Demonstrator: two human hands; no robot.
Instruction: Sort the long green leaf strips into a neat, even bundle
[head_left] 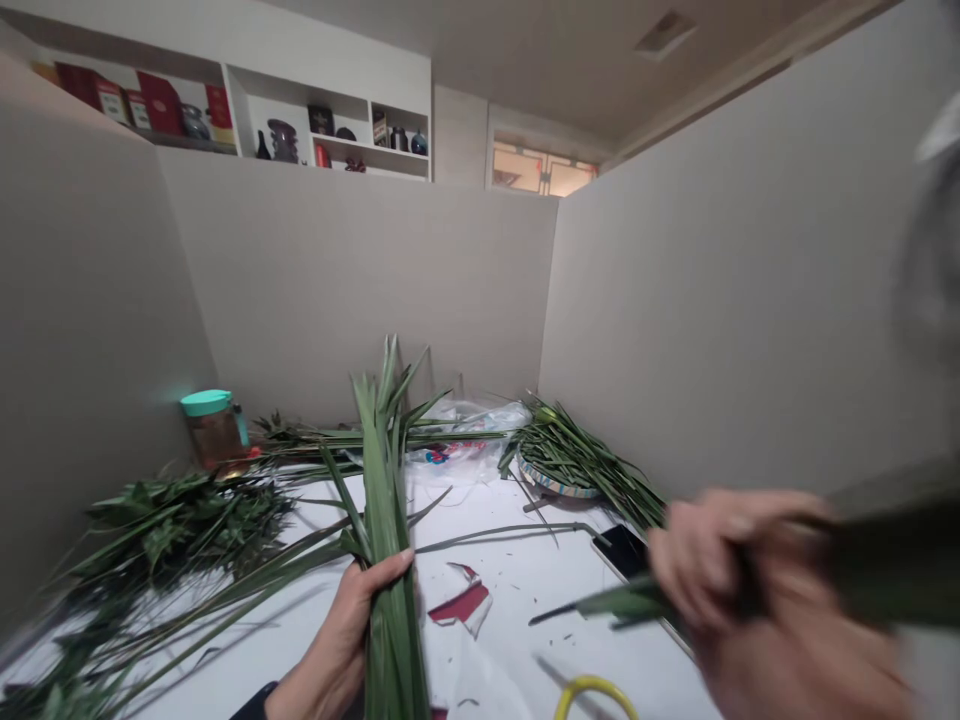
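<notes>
My left hand [341,630] is closed round an upright bundle of long green leaves [386,520], its thumb lying across the front. The leaves are broad, strap-like and pointed at the top. At the lower right, close to the camera and smeared by motion, my right hand [795,630] is closed on dark green leaves [634,598], whose narrow tips stick out to the left. More dark green passes to the right edge behind the fingers. Just below lies a yellow scissors handle [596,685], partly cut off by the frame. A black phone [621,550] is partly behind the right-hand leaves.
Leafy sprigs [172,530] lie at the left. Behind them stands a jug [214,430] with a turquoise lid. A round basket [559,482] holds long leaves near a clear plastic bag [465,440]. Torn red-and-white paper [461,600] lies mid-table. Grey partitions [360,260] enclose the table.
</notes>
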